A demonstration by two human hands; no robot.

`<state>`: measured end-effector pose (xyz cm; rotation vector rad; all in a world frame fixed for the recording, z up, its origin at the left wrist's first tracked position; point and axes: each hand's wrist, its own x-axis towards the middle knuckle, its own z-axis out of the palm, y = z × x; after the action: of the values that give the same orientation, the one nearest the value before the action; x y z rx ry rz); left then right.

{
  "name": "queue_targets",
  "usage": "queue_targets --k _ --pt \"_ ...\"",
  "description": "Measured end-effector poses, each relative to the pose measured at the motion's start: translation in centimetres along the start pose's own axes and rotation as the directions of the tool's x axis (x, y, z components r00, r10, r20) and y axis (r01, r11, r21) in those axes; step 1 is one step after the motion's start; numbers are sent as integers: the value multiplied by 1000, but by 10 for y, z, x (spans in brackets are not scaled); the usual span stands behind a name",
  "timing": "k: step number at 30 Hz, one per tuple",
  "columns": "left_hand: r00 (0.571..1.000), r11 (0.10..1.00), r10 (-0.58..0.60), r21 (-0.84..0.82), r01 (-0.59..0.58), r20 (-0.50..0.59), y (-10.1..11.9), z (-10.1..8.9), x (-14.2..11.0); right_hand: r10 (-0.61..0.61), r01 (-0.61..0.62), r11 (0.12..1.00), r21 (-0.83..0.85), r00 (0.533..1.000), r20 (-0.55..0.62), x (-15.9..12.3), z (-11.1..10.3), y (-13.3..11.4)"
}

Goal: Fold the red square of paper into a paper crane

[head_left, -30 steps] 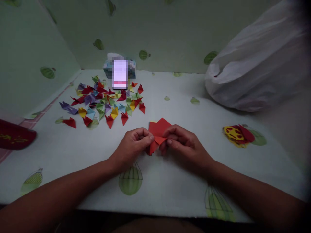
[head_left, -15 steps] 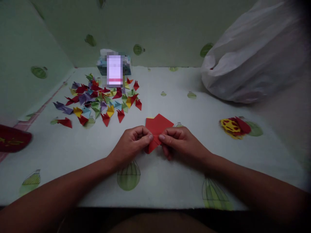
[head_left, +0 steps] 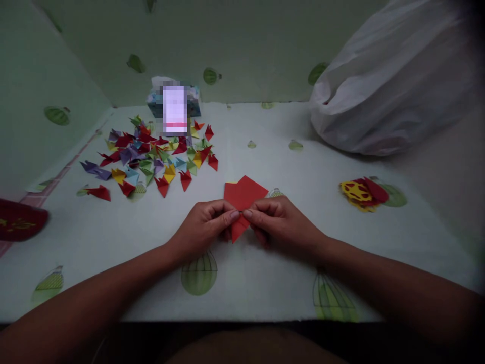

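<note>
A partly folded sheet of red origami paper (head_left: 244,194) is held between both hands over the middle of the table. My left hand (head_left: 214,217) pinches its left side, thumb on top. From the other side my right hand (head_left: 275,217) grips it too, and the two thumb tips almost meet at the paper's middle. One red point of the paper hangs below the thumbs, and a sliver of yellow shows at its upper left edge. The fingers beneath the sheet are mostly hidden.
Many small folded paper cranes (head_left: 147,156) in several colours lie at the left. Behind them a lit phone (head_left: 175,108) leans on a tissue box (head_left: 195,101). Red and yellow cut-outs (head_left: 358,194) lie at the right, below a big white plastic bag (head_left: 379,101). A red object (head_left: 22,220) sits far left.
The thumbs have come closer together on the red paper, and its lower point shows more plainly. The whole view has shifted slightly.
</note>
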<state>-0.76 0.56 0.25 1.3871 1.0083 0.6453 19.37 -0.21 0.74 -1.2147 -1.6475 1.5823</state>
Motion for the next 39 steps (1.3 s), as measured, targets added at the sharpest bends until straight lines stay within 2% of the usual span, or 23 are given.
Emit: queue_targets --k 8,16,27,39 --pt "997 995 -72 -73 72 -4 0 1 0 -9 7 996 91 1000 28 2 -1 5" --pt "999 994 -12 -104 15 31 0 3 0 13 -12 996 92 1000 -14 2 -1 8" --pt "997 990 24 -135 -33 -70 -2 4 -1 7 -9 996 89 1000 22 3 -1 8" --pt "1000 982 -25 -186 23 -10 -4 3 -2 10 -11 999 38 1000 19 1 -1 6"
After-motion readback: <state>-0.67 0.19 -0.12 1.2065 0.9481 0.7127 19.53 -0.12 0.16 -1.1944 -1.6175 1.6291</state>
